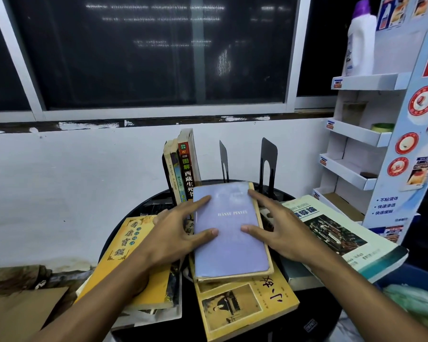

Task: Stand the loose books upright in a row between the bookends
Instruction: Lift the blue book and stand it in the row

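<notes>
left hand [178,225] and right hand [279,230] rest with fingers [200,201] spread on the lavender book [230,243], gripping nothing, so a lift could let it slip and topple the standing books [182,169].

We see a lilac book [229,233] lying flat on top of a pile on the round black desk [316,317]. The left grip [173,233] rests on its left side, forefinger and thumb straight on the cover. The right grip [284,230] rests on its right side, forefinger along the edge. A tan book [247,307] lies beneath, a yellow book [134,255] to the left and a green book [344,235] to the right. Behind, upright books [183,166] stand at the left. Right of them stand a thin bookend [223,156] and a wide bookend [268,159], set apart. A rack [356,134] at the right carries a bottle [360,40].
</notes>
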Available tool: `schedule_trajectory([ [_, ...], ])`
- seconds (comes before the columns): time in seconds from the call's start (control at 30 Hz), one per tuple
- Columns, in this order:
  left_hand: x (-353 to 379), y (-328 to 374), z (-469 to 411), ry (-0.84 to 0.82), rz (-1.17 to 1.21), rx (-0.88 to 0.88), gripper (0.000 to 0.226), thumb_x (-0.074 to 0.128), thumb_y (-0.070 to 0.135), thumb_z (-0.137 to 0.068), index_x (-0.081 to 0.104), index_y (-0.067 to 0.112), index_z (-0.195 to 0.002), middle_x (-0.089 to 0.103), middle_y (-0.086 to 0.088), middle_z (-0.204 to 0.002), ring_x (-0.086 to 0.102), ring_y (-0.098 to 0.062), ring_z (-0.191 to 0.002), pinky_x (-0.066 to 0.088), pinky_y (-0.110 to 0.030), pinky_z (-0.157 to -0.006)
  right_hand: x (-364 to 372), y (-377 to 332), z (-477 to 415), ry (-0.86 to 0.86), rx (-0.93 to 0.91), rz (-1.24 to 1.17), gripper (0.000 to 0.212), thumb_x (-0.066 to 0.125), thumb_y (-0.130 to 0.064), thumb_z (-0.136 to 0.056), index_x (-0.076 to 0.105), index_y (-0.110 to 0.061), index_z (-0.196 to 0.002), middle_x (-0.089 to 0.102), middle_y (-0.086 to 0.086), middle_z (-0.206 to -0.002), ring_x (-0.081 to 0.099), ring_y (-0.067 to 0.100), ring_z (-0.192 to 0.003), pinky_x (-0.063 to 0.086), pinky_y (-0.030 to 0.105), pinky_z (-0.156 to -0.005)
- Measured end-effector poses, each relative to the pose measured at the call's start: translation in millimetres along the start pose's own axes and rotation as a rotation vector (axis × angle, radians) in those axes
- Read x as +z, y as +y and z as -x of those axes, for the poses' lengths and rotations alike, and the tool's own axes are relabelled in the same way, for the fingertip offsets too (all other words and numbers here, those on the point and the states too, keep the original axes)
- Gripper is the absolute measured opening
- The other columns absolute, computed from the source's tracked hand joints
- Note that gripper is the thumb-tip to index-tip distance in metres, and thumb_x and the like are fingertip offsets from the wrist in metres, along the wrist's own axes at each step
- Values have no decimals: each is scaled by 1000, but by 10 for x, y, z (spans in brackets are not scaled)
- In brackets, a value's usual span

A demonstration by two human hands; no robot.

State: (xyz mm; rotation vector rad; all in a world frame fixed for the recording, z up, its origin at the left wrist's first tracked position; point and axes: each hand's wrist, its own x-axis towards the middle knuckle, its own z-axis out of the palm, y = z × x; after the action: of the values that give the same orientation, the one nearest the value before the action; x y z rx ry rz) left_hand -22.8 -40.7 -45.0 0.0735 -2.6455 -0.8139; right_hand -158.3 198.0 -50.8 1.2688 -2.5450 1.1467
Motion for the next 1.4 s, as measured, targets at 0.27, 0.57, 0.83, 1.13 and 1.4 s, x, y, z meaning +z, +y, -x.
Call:
schedule_trajectory([
  [0.27,-133,-10,-27,151,170,98,77,76,35,-88,35,52,-150,29,18,-163,35,-8,-147,46,-39,-111,-105,-129,-174,103,-184,6,80,77,-34,-86,33,-39,-153,46,-15,-140,40,1,-132,29,8,-106],
  [0.57,-94,29,56,295,230,191,78,81,23,-82,45,53,-144,31,21,-147,44,-4,-137,48,-28,-107,-117,-101,-176,138,-294,37,84,79,-33,-85,30,-39,-153,43,-14,-147,34,1,-138,34,27,-113],
  [0.83,-151,7,71,200,412,94,111,89,33,-71,19,45,-156,52,16,-142,54,-4,-130,51,-30,-104,-94,-154,-51,216,-302,293,98,78,-44,-81,14,-44,-156,12,-4,-162,21,20,-147,28,48,-117],
  [1.13,-183,19,76,68,522,73,101,90,28,-70,30,49,-148,58,6,-134,63,-14,-121,58,-42,-96,58,-456,159,310,-412,352,80,74,-32,-88,31,-28,-155,39,1,-133,44,16,-121,46,25,-98],
  [1.4,-129,129,205,-20,611,139,100,83,12,-81,25,49,-153,47,16,-150,54,-14,-134,57,-40,-97,0,-717,237,165,-282,-42,93,68,-59,-83,7,-54,-154,29,-9,-135,40,9,-132,47,37,-107],
])
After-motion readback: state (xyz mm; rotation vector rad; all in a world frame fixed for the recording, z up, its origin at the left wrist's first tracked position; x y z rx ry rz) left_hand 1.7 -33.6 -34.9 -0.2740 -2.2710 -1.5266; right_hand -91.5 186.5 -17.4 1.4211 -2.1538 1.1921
